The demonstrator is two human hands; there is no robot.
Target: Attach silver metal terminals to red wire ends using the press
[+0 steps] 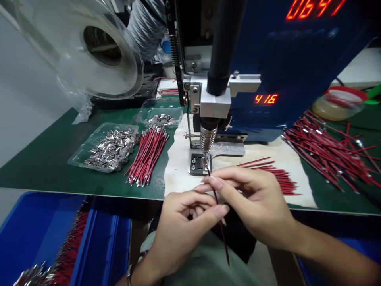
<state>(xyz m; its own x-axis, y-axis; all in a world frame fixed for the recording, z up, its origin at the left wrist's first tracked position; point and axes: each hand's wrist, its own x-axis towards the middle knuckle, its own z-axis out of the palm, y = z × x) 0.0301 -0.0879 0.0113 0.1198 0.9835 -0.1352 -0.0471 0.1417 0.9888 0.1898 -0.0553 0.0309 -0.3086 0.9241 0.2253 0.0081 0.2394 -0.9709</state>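
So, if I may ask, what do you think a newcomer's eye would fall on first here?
Probably the glowing red digits on the big blue machine at the upper right. Below them, near the middle, the left hand and right hand pinch one thin wire. To the left, shiny metal pieces fill a clear tray beside a bundle of red wires.

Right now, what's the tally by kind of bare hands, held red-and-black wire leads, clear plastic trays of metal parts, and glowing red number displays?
Bare hands: 2
Held red-and-black wire lead: 1
Clear plastic trays: 2
Glowing red number displays: 2
Total: 7
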